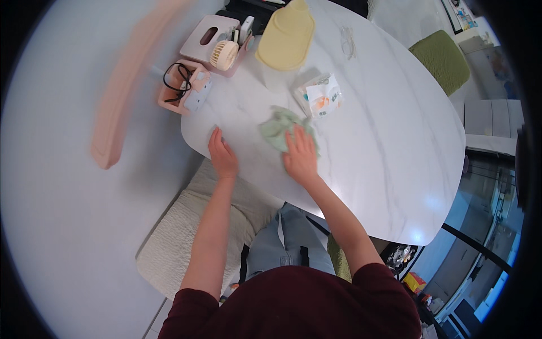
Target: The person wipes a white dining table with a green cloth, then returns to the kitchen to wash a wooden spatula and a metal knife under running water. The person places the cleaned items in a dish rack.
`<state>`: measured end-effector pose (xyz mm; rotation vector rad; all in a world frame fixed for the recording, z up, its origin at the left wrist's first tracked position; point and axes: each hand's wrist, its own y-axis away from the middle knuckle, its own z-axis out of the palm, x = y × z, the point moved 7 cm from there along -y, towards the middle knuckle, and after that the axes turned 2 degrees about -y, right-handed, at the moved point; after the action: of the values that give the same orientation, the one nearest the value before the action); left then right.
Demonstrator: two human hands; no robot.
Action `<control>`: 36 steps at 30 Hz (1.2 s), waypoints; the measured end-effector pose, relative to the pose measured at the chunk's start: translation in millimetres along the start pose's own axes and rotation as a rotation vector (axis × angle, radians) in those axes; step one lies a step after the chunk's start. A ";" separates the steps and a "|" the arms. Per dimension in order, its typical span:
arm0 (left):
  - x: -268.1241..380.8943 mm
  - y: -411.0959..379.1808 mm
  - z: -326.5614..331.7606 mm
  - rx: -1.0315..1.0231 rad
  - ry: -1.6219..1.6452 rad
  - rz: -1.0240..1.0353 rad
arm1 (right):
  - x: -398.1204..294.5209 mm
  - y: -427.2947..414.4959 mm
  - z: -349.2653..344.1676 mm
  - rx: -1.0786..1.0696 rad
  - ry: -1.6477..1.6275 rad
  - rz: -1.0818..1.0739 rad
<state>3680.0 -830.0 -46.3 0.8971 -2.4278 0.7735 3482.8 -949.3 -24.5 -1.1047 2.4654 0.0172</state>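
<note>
My right hand (301,159) lies flat, fingers spread, on a crumpled pale green cloth (277,129) that rests on the white marble-patterned table (364,169). The hand covers part of the cloth. To its left, my left hand (223,154) rests on its edge near the table's rim. Its fingers are close together. A small greyish-green bit shows by the fingertips, and I cannot tell what it is or whether the hand holds it. Just beyond the cloth lies a white plastic packet (320,96) with printing, probably tissues.
Farther back stand a clear container with a yellow lid (286,40), a pink tissue box (203,36) with a small handheld fan (224,55), and a pink holder (173,101) with a black cable. A white cable (349,43) lies to the right. A cushioned bench (190,237) adjoins the wall.
</note>
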 end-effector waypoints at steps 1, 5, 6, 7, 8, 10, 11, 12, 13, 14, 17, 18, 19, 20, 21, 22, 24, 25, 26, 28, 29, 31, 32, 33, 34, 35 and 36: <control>0.4 -0.7 -0.2 -0.007 0.003 -0.010 | 4.2 -1.2 -2.3 0.029 -0.019 0.024; 1.9 -1.3 3.1 -0.018 0.003 -0.028 | -0.2 -39.9 -9.3 0.176 -0.136 0.093; 1.9 -1.2 5.1 -0.017 0.002 -0.024 | -5.2 -57.6 -7.5 0.221 -0.176 0.106; 2.7 -1.0 3.9 -0.021 0.009 -0.030 | -15.6 -70.9 1.7 0.204 -0.146 0.075; 3.7 -1.1 3.3 -0.023 0.015 -0.038 | -26.9 -83.9 12.8 0.186 -0.117 0.043; 3.5 -0.5 4.1 -0.038 0.026 -0.048 | -48.5 -108.0 31.1 0.184 -0.108 -0.006; 2.6 0.1 5.1 -0.050 0.029 -0.052 | -59.1 -119.6 38.0 0.199 -0.129 -0.025; 1.1 0.9 4.7 -0.063 0.028 -0.058 | -70.2 -130.2 42.8 0.210 -0.153 -0.044; 0.3 1.2 3.9 -0.059 0.044 -0.062 | -79.9 -141.2 46.7 0.213 -0.157 -0.073; 0.0 1.2 3.7 -0.057 0.060 -0.065 | -87.9 -152.4 49.5 0.217 -0.161 -0.101; 3.8 -1.7 1.4 -0.065 0.087 -0.079 | -96.3 -169.8 66.7 0.162 -0.216 -0.258; 4.6 -0.9 0.5 -0.067 0.091 -0.089 | -99.4 -166.8 71.1 0.130 -0.244 -0.325; 5.2 0.5 -1.2 -0.034 0.087 -0.093 | -101.5 -158.7 76.1 0.063 -0.268 -0.396; 7.2 0.9 -2.4 -0.004 0.085 -0.094 | -100.8 -148.5 79.3 -0.001 -0.290 -0.464; 7.4 2.7 -4.7 0.029 0.080 -0.101 | -103.8 -136.5 79.9 -0.070 -0.316 -0.536; 7.8 2.7 -6.4 0.054 0.144 -0.085 | -103.4 -123.6 78.3 -0.097 -0.305 -0.563; 4.9 1.2 -10.3 0.098 0.274 -0.058 | -103.5 -88.3 70.9 -0.157 -0.281 -0.611; 3.1 1.6 -12.3 0.113 0.338 -0.056 | -103.2 -68.1 62.0 -0.156 -0.258 -0.600; 0.3 0.0 -13.4 0.128 0.402 -0.054 | -102.5 -47.2 51.3 -0.154 -0.235 -0.589; -3.9 -6.1 -13.5 0.141 0.513 -0.047 | -92.5 -4.0 33.5 -0.157 -0.241 -0.552; -6.4 -6.7 -12.5 0.117 0.562 -0.046 | -83.7 24.1 23.4 -0.168 -0.275 -0.505; -12.7 1.7 -20.4 0.097 0.617 -0.072 | -58.9 76.4 12.1 -0.259 -0.234 -0.407; -17.6 4.0 -26.2 0.098 0.628 -0.097 | -49.2 101.6 3.9 -0.248 -0.185 -0.394; -22.0 5.5 -30.3 0.097 0.644 -0.120 | -42.1 120.6 -3.4 -0.236 -0.132 -0.377; -25.0 11.2 -34.8 0.106 0.664 -0.121 | -39.3 129.4 -10.0 -0.257 -0.115 -0.346; -28.5 22.1 -43.8 0.119 0.681 -0.123 | -37.9 135.3 -15.7 -0.280 -0.100 -0.320; -30.7 34.6 -53.1 0.132 0.699 -0.127 | -38.7 137.0 -18.6 -0.304 -0.084 -0.293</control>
<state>3688.2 -760.8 -36.0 0.6681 -1.7107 1.0034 3400.6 -832.0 -14.8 -1.5498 2.2526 0.3522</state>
